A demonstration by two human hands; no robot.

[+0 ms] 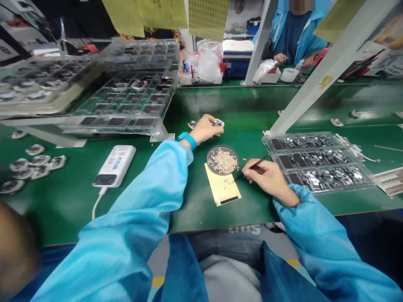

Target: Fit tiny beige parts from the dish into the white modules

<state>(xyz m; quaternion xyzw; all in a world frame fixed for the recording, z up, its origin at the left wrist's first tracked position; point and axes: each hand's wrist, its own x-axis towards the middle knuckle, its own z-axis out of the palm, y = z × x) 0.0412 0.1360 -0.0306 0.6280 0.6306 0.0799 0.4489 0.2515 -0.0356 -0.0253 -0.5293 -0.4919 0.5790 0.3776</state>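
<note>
My left hand (206, 128) reaches forward over the green belt, fingers closed on a small white part (218, 123). Another small part (192, 124) lies just left of it. My right hand (267, 178) pinches thin tweezers (252, 166), whose tip points down-left toward a yellow card (222, 191) with a few tiny pieces on it. A round dark dish (222, 160) full of small pale pieces sits between my hands, overlapping the card's top edge.
A clear tray (317, 161) of small parts lies at the right. Stacked clear trays (126, 100) sit on a rack at the left, with a white power bank (115, 165) and loose parts (37, 161) below. A slanted metal post (315, 79) rises at right. Another person (296, 37) works across the belt.
</note>
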